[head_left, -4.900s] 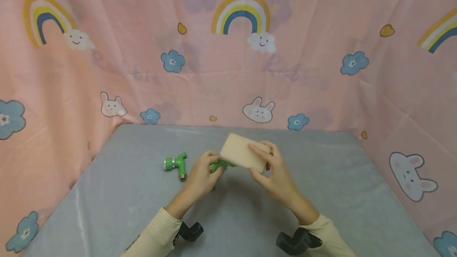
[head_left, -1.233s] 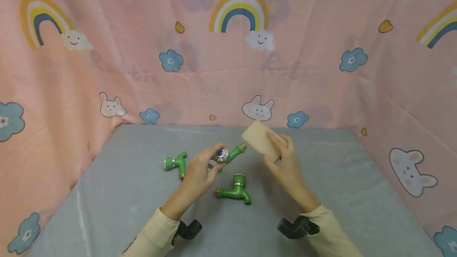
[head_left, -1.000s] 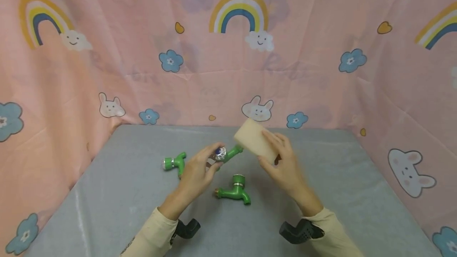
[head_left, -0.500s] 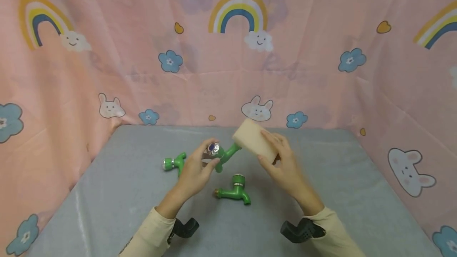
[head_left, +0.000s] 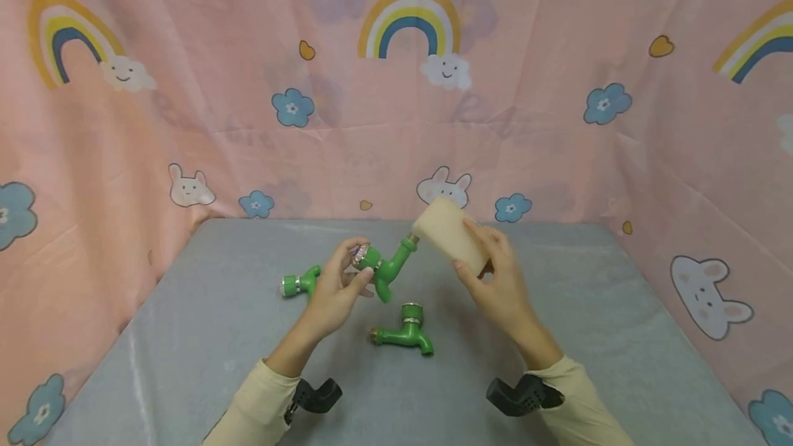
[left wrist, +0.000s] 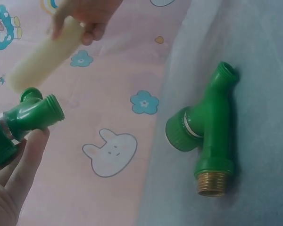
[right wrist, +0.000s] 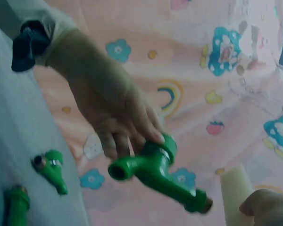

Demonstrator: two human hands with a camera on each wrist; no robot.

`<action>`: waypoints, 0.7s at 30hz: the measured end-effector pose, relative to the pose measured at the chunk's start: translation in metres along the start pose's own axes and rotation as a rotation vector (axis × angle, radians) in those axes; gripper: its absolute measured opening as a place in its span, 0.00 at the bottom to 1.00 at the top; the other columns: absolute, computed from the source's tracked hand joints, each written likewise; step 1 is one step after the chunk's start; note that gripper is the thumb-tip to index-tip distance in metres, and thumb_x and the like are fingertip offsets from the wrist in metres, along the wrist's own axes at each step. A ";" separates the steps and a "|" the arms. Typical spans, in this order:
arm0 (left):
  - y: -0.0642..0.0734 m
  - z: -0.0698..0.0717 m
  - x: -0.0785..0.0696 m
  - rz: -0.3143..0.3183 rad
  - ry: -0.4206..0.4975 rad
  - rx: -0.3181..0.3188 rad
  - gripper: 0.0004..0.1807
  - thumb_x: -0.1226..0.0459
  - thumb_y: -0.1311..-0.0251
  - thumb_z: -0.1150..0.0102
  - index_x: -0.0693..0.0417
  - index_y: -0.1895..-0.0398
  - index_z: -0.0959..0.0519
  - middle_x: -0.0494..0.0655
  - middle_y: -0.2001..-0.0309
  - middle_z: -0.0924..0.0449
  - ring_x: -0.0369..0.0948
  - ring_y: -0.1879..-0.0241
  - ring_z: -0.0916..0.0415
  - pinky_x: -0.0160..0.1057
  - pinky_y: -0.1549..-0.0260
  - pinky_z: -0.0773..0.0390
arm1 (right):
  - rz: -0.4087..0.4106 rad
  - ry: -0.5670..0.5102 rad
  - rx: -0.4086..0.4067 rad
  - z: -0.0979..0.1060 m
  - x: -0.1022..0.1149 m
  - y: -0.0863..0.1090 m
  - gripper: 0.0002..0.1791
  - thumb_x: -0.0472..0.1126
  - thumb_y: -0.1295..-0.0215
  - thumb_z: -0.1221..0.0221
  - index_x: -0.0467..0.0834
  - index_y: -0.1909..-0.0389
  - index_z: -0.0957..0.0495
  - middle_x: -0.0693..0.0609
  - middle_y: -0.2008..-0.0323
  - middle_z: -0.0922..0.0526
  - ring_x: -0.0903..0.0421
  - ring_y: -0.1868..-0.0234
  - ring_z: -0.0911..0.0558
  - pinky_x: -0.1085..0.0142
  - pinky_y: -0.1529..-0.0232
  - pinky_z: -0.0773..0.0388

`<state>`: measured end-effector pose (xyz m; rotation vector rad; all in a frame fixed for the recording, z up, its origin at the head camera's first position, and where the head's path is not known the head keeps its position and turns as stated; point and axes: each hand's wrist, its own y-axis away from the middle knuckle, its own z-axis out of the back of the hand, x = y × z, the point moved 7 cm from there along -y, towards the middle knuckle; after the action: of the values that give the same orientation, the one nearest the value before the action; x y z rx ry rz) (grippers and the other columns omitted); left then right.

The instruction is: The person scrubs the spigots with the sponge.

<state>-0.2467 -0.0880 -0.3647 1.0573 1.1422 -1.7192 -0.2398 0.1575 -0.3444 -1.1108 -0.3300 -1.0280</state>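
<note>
Above the table [head_left: 557, 322] over there, the left hand [head_left: 331, 298] holds one tap [head_left: 389, 270], and near it on the right is a block [head_left: 449, 234] in the right hand [head_left: 500, 288]. Down on the table, a second tap [head_left: 405, 336] lies closer in, between the hands, while a third tap [head_left: 300, 284] lies left of the left hand. A curtain [head_left: 526, 150] hangs behind.

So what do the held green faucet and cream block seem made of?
Held green faucet: likely glossy plastic, from its smooth sheen; its golden-brown tip looks like brass. Cream block: matte, perhaps foam, showing no shine; texture too blurred to confirm.
</note>
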 end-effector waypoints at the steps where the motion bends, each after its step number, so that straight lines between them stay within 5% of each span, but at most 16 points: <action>1: 0.000 -0.001 0.000 -0.006 0.012 0.013 0.23 0.72 0.25 0.52 0.55 0.31 0.38 0.66 0.37 0.28 0.56 0.58 0.15 0.41 0.63 0.12 | 0.030 -0.014 0.016 -0.003 0.004 0.001 0.37 0.33 0.38 0.34 0.44 0.27 0.32 0.35 0.38 0.30 0.53 0.58 0.29 0.72 0.68 0.29; 5: 0.000 -0.005 -0.001 -0.008 0.058 0.066 0.22 0.70 0.23 0.56 0.54 0.29 0.42 0.69 0.43 0.25 0.59 0.56 0.14 0.45 0.63 0.12 | 0.096 -0.038 0.090 -0.015 0.014 0.007 0.38 0.32 0.40 0.32 0.46 0.28 0.31 0.37 0.37 0.31 0.53 0.56 0.28 0.70 0.67 0.27; 8: 0.000 -0.006 0.001 -0.009 0.054 0.076 0.22 0.68 0.21 0.58 0.51 0.29 0.44 0.69 0.46 0.24 0.59 0.55 0.15 0.44 0.64 0.12 | 0.067 0.006 0.053 -0.014 0.006 0.004 0.37 0.31 0.41 0.31 0.44 0.29 0.30 0.37 0.39 0.30 0.54 0.60 0.30 0.70 0.69 0.30; 14: 0.004 -0.010 0.004 -0.043 -0.161 0.053 0.22 0.61 0.19 0.61 0.43 0.27 0.50 0.61 0.55 0.17 0.47 0.64 0.17 0.39 0.69 0.16 | -0.045 0.027 -0.044 0.005 -0.010 0.000 0.36 0.32 0.40 0.33 0.42 0.29 0.30 0.35 0.39 0.30 0.54 0.61 0.31 0.72 0.69 0.30; 21: 0.007 -0.018 -0.003 -0.134 -0.251 0.072 0.26 0.65 0.22 0.55 0.46 0.28 0.51 0.58 0.57 0.16 0.43 0.65 0.19 0.36 0.68 0.18 | 0.047 -0.053 0.096 -0.018 0.017 0.009 0.36 0.34 0.38 0.33 0.44 0.29 0.31 0.37 0.38 0.30 0.54 0.59 0.28 0.69 0.68 0.26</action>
<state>-0.2352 -0.0726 -0.3678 0.7941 1.0166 -1.9489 -0.2285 0.1339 -0.3465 -1.0559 -0.3906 -0.9328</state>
